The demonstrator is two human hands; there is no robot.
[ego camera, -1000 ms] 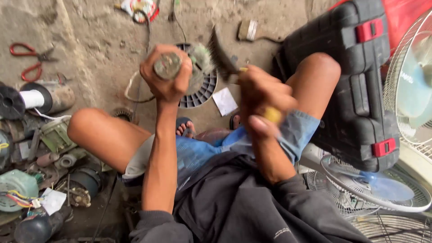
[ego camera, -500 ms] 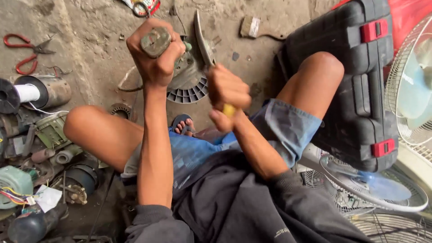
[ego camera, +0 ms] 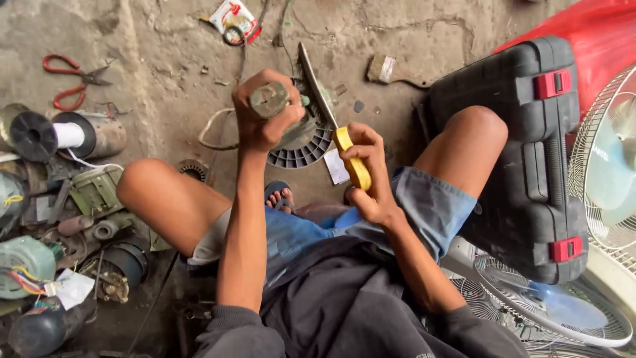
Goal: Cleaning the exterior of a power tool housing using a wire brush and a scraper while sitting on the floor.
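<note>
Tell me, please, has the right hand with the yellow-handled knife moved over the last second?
Yes. The right hand gripping the yellow-handled knife has risen away from the lap, nearer the left hand, its blade now pointing toward the paintbrush.

Sitting on the floor [ego camera: 165, 40], knees spread. Left hand [ego camera: 265, 122] at 12 o'clock, wrapped around a round motor part [ego camera: 268, 99]. Right hand [ego camera: 368, 176] just at its 4 o'clock, gripping a knife [ego camera: 331, 119] with the blade angled up toward 11, tip beside the motor part. Fan grille [ego camera: 301, 149] on the ground right behind both hands. Scissors [ego camera: 69, 83] way out at 10, wire spool [ego camera: 66, 136] at 9, loose motor bits [ego camera: 40, 265] at 8. Tool case [ego camera: 530, 166] at 3, fans [ego camera: 563, 311] at 4 to 5. Brush [ego camera: 391, 69] at 1.
</note>
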